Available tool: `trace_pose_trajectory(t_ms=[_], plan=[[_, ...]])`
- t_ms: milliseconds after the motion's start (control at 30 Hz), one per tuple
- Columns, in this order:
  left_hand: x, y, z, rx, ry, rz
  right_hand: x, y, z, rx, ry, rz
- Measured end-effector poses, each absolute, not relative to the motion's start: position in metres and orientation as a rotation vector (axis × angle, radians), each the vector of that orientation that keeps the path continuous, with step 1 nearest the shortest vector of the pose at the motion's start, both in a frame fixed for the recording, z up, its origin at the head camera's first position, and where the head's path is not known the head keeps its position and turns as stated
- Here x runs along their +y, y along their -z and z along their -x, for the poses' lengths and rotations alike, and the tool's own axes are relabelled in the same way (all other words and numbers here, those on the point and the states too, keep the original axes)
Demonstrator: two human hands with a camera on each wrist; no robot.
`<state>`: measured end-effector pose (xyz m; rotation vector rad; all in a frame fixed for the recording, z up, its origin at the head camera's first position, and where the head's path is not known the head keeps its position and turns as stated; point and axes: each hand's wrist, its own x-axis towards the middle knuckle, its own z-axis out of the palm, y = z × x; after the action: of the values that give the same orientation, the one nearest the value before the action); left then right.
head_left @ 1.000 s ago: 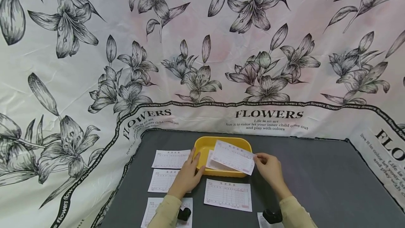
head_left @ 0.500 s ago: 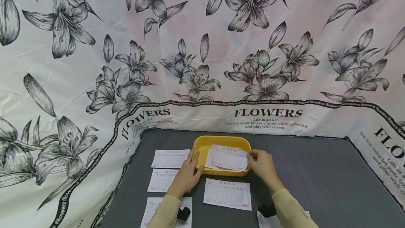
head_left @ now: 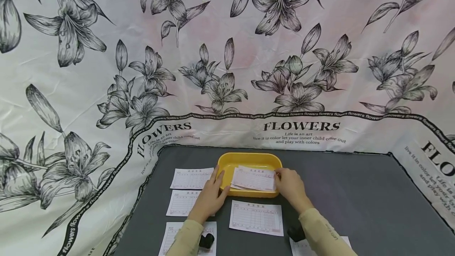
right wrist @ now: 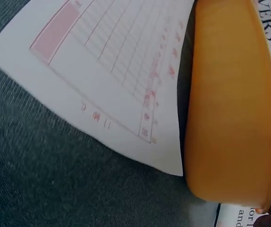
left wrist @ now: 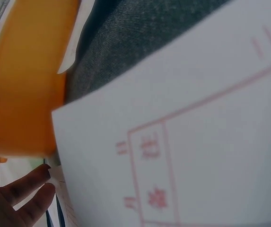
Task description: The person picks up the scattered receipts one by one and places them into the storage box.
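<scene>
A shallow yellow plastic tray (head_left: 226, 164) holds a small stack of printed paper forms (head_left: 253, 179), lying nearly flat one on another. My right hand (head_left: 292, 188) is at the tray's right rim, its thumb and fingers pinching the right edge of the top form. On the left side, my left hand (head_left: 209, 198) rests against the tray with spread, fairly straight fingers. The left wrist view shows fingers (left wrist: 38, 203) beside the orange-looking tray wall (left wrist: 26, 94). Only a bit of the right fingers (right wrist: 267, 220) appears in the right wrist view, under the tray's end.
Several more forms lie on the dark grey tabletop: one in front of the tray (head_left: 256, 217), a column at left (head_left: 192, 177), and one at front right (head_left: 341, 244), partly under the right sleeve. Flower-printed cloth (head_left: 298, 102) hangs behind the table.
My right hand has moved left and slightly down, lowering the tilted form into the tray onto the other paper. The left hand stays at the tray's left side.
</scene>
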<state>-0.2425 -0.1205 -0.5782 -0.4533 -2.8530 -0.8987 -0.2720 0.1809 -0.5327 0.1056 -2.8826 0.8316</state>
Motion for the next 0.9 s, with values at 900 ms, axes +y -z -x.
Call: trace_pose_trajectory(t_ms=[900], plan=[[-0.12, 0.58, 0.242, -2.832, 0.909, 0.443, 0.201, 0.523, 0.244, -2.746, -0.832, -0.149]])
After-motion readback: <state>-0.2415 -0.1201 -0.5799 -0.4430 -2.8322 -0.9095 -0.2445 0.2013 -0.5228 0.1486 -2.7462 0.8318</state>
